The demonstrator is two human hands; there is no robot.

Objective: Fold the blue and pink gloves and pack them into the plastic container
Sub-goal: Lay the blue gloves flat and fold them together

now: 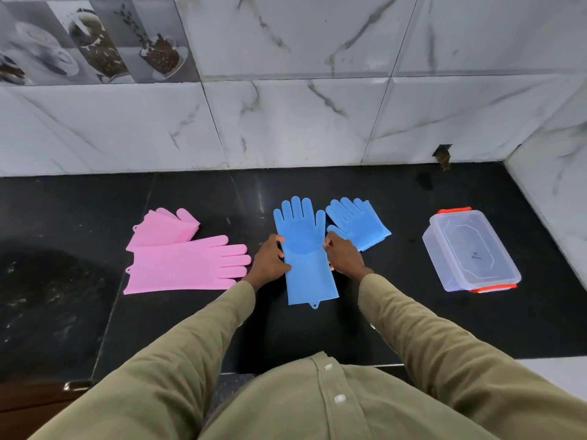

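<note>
Both hands pinch one flat blue glove (306, 249) at its palm, left hand (268, 260) on its left edge, right hand (343, 257) on its right. Its long axis runs near to far on the tabletop (381, 328), fingertips far, cuff nearest, so the fold likely goes along that axis. Farther right sits the plastic container (471, 250), nearer the right hand.

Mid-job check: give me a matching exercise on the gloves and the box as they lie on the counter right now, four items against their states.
Items:
1. flat blue glove
2. folded blue glove
3. flat pink glove
4. plastic container

States:
A. lies lengthwise, fingers pointing right
B. empty, at the far right
C. gripped at both edges by the left hand and right hand
D. doubled over, beside the right hand

Pairs: 1-C, 2-D, 3-A, 4-B
</note>
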